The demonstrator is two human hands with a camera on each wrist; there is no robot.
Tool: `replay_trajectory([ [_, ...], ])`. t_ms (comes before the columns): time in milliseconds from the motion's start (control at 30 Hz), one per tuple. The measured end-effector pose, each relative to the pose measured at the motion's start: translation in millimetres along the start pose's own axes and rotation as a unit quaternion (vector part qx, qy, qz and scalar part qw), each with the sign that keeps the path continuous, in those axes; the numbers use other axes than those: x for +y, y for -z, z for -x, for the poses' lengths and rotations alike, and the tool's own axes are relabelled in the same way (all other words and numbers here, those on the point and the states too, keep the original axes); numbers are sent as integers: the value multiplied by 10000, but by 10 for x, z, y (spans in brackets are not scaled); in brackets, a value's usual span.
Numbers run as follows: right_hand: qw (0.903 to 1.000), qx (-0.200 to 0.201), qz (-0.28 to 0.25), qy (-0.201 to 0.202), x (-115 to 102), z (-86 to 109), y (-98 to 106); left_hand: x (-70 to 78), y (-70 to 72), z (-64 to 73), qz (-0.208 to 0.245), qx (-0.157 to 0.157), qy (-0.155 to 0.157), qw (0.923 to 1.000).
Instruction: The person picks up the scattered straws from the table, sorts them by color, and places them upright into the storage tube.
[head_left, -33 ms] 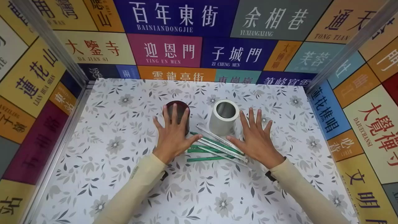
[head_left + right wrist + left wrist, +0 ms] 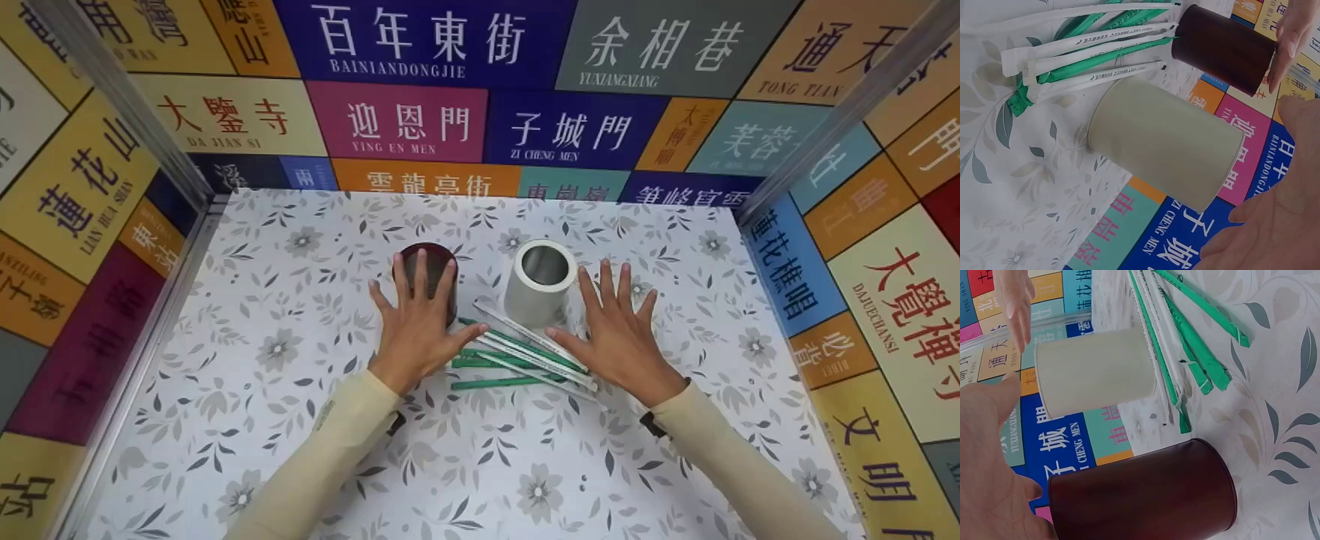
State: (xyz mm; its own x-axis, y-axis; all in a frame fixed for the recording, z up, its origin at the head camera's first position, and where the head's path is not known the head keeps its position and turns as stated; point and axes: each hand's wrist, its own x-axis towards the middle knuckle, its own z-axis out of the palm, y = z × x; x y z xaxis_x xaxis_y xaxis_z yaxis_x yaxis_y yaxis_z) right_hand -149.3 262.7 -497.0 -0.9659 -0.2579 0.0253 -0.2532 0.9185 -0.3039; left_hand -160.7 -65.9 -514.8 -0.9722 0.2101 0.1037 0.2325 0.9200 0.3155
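My left hand (image 2: 420, 326) hovers with its fingers spread and straight, overlapping a dark brown-red cylindrical holder (image 2: 1145, 495) in the head view. In the left wrist view its palm is off to one side of that holder. The right hand (image 2: 622, 337), also spread wide, is just right of a cream cylindrical holder (image 2: 534, 300); the opening at its top is dark inside. Neither hand grips anything. Between the hands lies a loose pile of paper-wrapped straws, some in green wrappers (image 2: 499, 383), others in white wrappers (image 2: 1095, 38), crossing one another in front of the holders.
A white cloth (image 2: 540, 435) printed with grey flowers and leaves covers the table. Colourful panels with Chinese lettering (image 2: 397, 120) rise at the back and both sides. Clear corner strips (image 2: 142, 112) stand where the panels meet.
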Motion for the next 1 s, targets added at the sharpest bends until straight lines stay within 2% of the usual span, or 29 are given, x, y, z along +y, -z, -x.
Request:
replay_trajectory([
  [267, 10000, 40, -48, 10, 19, 3, -8, -69, 28, 0, 224, 117, 62, 9997],
  [400, 9999, 80, -127, 34, 25, 5, -17, -160, 17, 15, 287, 489, 6, 9984],
  [500, 9997, 40, -245, 10, 33, 23, -22, -263, -32, 36, 516, 966, -106, 9939],
  [667, 9996, -103, -266, -34, 19, 30, -38, -484, -164, 80, 1020, 1776, -255, 9785],
  [767, 9997, -22, -255, 6, 12, 33, -62, -597, -238, 93, 1555, 1989, -188, 9674],
  [867, 9990, 183, -390, 94, 12, 43, -100, -693, -303, 85, 2262, 2003, -95, 9532],
  [1000, 9952, 637, -671, 335, 9, 57, -170, -781, -380, 63, 3208, 1768, -26, 9305],
])
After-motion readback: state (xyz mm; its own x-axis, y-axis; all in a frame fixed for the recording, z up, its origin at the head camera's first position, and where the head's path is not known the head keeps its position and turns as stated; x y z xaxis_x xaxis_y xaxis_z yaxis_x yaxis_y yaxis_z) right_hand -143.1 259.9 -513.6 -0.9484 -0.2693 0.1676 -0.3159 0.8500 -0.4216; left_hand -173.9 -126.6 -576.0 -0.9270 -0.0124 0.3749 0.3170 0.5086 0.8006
